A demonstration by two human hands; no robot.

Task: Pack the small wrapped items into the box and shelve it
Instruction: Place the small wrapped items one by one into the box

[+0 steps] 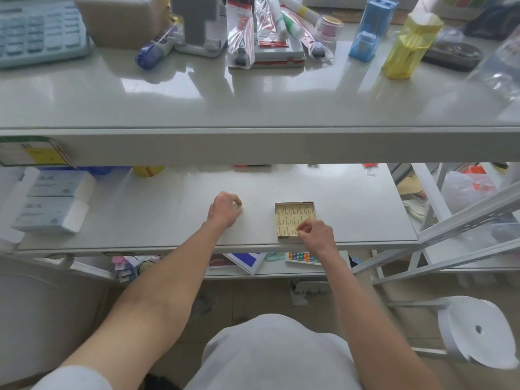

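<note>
cardboard box [295, 219] sits centre-right of frame, nearly full. right hand [316, 235] pinched at its near corner, left hand [225, 211] curled beside it — can't tell what either holds. a nudge could knock it off the shelf [140, 220] edge.

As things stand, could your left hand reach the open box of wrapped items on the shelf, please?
Probably yes. The left hand rests on the same shelf as the box, with only bare surface between them. The right hand covers the box's near corner, so the far side is freer.
</note>
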